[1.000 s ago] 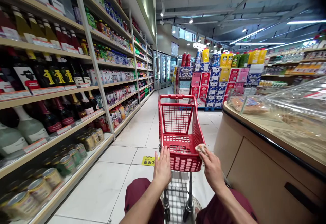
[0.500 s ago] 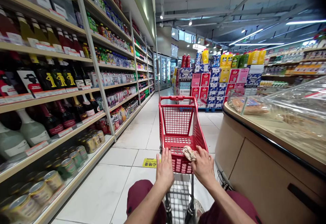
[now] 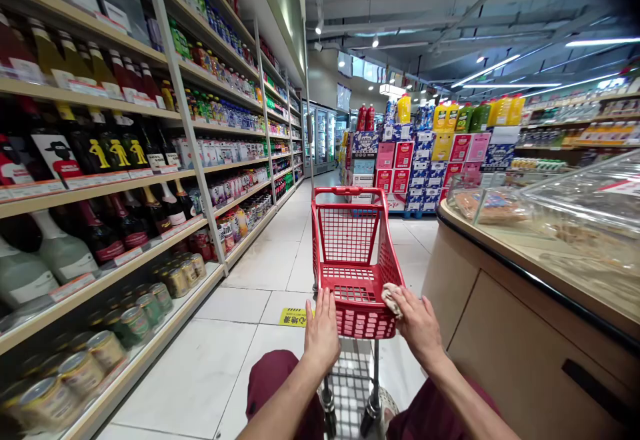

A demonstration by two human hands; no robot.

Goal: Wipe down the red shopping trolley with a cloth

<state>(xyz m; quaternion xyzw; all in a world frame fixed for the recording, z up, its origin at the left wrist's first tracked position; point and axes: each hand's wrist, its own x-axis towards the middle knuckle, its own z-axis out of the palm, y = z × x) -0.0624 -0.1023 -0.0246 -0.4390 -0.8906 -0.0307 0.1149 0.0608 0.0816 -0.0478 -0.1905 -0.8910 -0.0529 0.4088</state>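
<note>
Item under examination: a red shopping cart (image 3: 367, 288), standing on the tiled floor (image 3: 230, 303) at the centre of the frame, its near rim turned toward the person.

Left hand (image 3: 321, 335): laid flat at the near left corner of the rim, fingers extended and close together, thumb apart. It grips nothing that can be seen. In the inspector's judgement the palm serves to brace the basket, since the cart rides on casters (image 3: 327, 417) and could roll under one-sided pressure.

Right hand (image 3: 417, 323): grasping a bunched pale cloth (image 3: 393, 299), pressed against the near right corner of the rim. The underside of the cloth is hidden. The bunching probably lets the fingers follow the curved corner; the extended fingers probably spread the pressure over it.

Posture: the knees, in maroon trousers (image 3: 280, 377), are bent to either side of the cart's near end. This low position presumably brings the rim within easy reach of both arms.

Surroundings: tall shelving (image 3: 187, 110) with bottles and cans runs down the left of the frame. A yellow floor sticker (image 3: 291, 318) lies just left of the cart, partly covered by the left fingers. A display bench (image 3: 520, 333) under clear covers occupies the right side, near the right hand but apart from it. Stacked cartons (image 3: 400, 180) stand beyond the cart, probably grouped for display.
</note>
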